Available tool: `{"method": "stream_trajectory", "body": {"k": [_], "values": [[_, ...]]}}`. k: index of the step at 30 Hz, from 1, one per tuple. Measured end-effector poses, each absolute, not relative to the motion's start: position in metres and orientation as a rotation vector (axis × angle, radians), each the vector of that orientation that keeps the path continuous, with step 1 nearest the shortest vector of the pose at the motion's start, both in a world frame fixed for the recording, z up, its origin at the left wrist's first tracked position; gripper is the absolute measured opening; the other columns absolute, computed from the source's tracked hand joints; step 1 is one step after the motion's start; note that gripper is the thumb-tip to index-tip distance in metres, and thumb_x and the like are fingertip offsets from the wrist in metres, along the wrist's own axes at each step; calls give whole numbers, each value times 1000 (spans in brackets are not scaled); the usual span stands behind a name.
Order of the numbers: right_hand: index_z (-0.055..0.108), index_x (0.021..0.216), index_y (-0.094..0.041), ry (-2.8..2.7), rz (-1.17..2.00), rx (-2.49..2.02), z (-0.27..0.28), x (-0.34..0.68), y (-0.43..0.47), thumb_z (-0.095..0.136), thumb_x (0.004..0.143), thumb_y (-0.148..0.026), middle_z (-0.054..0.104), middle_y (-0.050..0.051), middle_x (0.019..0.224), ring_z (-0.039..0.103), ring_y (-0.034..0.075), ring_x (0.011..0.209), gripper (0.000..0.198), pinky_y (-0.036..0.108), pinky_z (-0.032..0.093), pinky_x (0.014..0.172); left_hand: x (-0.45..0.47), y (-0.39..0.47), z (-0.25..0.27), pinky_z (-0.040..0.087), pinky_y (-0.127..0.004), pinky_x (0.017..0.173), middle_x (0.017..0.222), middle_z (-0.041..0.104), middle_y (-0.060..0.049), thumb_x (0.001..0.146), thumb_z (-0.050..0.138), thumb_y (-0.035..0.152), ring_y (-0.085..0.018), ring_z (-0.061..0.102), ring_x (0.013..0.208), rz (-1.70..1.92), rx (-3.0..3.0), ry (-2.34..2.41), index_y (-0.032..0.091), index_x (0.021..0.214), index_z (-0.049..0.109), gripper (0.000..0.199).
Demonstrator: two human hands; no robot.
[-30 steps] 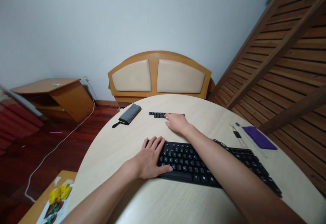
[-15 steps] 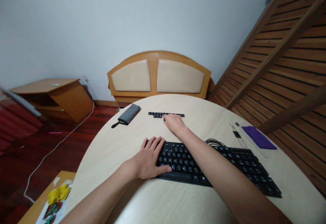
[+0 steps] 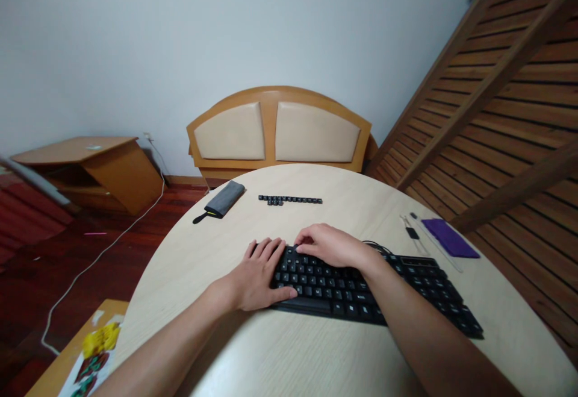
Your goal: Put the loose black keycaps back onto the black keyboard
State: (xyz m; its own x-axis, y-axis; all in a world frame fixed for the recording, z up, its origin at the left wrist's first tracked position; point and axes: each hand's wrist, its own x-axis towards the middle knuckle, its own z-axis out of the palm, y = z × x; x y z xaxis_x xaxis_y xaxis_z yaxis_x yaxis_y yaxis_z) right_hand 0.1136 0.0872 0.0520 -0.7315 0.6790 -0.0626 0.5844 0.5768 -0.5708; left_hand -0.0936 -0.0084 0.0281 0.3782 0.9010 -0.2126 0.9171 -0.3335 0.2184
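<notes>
A black keyboard (image 3: pixel 311 305) lies slantwise on the round pale table, its right part passing under my right forearm. My left hand (image 3: pixel 259 276) rests over the keyboard's left end, fingers spread along the edge and thumb across the lower keys. At the back edge, my right hand (image 3: pixel 332 245) has thumb and forefinger closed together over the top keys. Whatever is between those fingertips is hidden. Loose black keycaps (image 3: pixel 291 199) form a long row beyond the keyboard, with a short second row in front of its left part.
A grey pouch (image 3: pixel 226 199) with a strap lies at the table's left. To the right are a purple cloth (image 3: pixel 450 238), a thin white tool (image 3: pixel 438 243) and a wire puller (image 3: pixel 412 233). A coiled black cable (image 3: pixel 377 246) sits behind the keyboard.
My right hand has come back from the loose keycaps to the keyboard's top edge, uncovering the rows. My left hand stays on the keyboard's left end. The view has shifted slightly.
</notes>
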Motion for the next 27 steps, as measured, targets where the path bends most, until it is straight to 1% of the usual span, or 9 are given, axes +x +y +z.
{"method": "stream_trajectory", "body": {"k": [4,8,14,21,27], "values": [[76,100,-20,-2673,943,-1051,53,114,87,61,89,-35,77,7,102,69,21,93,23,28,49,81,-94,-8,28,9,-57,121,163,18,-17,85,33,83,-36,15,150,-73,2344,1593,12,158,15,103],[77,98,-21,-2739,915,-1089,57,113,85,63,88,-34,77,7,102,69,21,93,22,27,48,80,-93,-8,29,9,-57,121,163,18,-17,85,34,82,-37,14,150,-77,2337,1594,13,158,15,102],[75,99,-21,-2794,709,-1180,65,109,73,66,87,-32,75,6,107,67,23,101,18,30,48,85,-93,-9,30,9,-56,121,163,19,-16,85,32,83,-36,15,151,-86,2350,1600,13,158,15,102],[73,103,-21,-2868,492,-1295,75,99,58,65,89,-29,73,8,110,67,26,104,18,31,48,86,-94,-10,28,10,-57,121,163,20,-16,85,33,83,-36,15,150,-50,2354,1595,16,158,16,101],[73,104,-17,-2957,286,-1348,80,89,46,61,91,-23,73,13,110,69,28,101,19,33,51,81,-93,-9,31,9,-55,121,163,19,-16,85,34,82,-36,15,150,-75,2341,1599,14,158,16,101]]}}
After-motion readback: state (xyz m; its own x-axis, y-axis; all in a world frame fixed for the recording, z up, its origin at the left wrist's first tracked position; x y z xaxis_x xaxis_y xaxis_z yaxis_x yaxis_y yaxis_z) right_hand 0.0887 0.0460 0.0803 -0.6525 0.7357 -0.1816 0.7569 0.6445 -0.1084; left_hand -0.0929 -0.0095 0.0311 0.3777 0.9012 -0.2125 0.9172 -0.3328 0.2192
